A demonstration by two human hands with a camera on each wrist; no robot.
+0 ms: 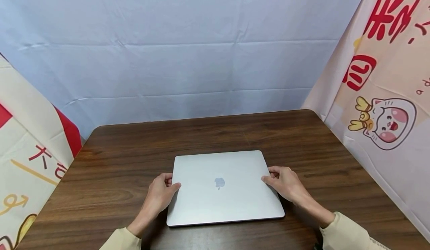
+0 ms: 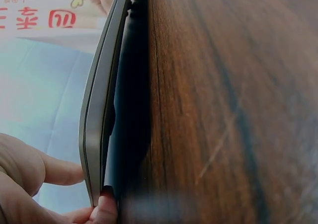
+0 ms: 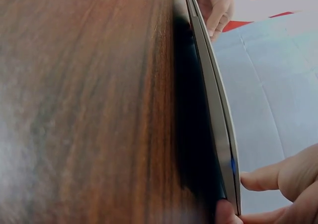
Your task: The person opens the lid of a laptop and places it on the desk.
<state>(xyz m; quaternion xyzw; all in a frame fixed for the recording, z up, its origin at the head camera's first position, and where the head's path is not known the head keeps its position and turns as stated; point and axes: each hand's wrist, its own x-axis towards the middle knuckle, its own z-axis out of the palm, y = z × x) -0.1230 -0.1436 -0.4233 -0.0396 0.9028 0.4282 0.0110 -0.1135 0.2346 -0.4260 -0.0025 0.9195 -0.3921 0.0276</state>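
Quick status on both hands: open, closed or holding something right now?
Left hand: holding the shut, silver, rectangular metal laptop, gripping its left edge.
Right hand: holding the same laptop, gripping its right edge.

Smooth metal laptop (image 1: 201,205), wood-grained table (image 1: 114,160)

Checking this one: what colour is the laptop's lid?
The lid is silver, with a grey-blue apple logo; the head view shows it best.
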